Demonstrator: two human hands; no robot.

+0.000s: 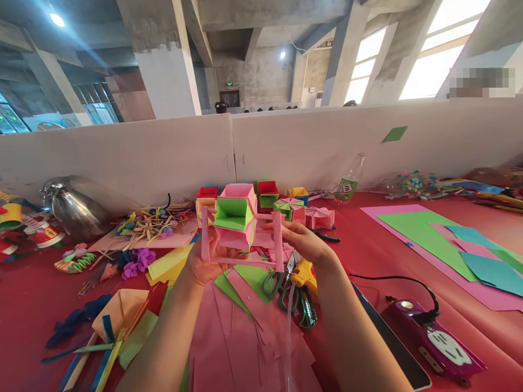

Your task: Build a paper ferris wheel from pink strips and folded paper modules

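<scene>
Between my hands is a paper model of folded pink and green boxes joined to a frame of rolled pink paper tubes. My left hand supports its lower left side, palm partly hidden by an upright tube. On the other side, the fingers of my right hand grip the right upright tube. Below it lie scissors, a yellow glue gun and a green-handled cutter. Pink paper sheets spread beneath my forearms.
A metal jug and craft sticks lie left. Folded paper boxes and a glass bottle stand by the white partition. At right are coloured sheets, a tablet-like device and a purple power strip with a cord.
</scene>
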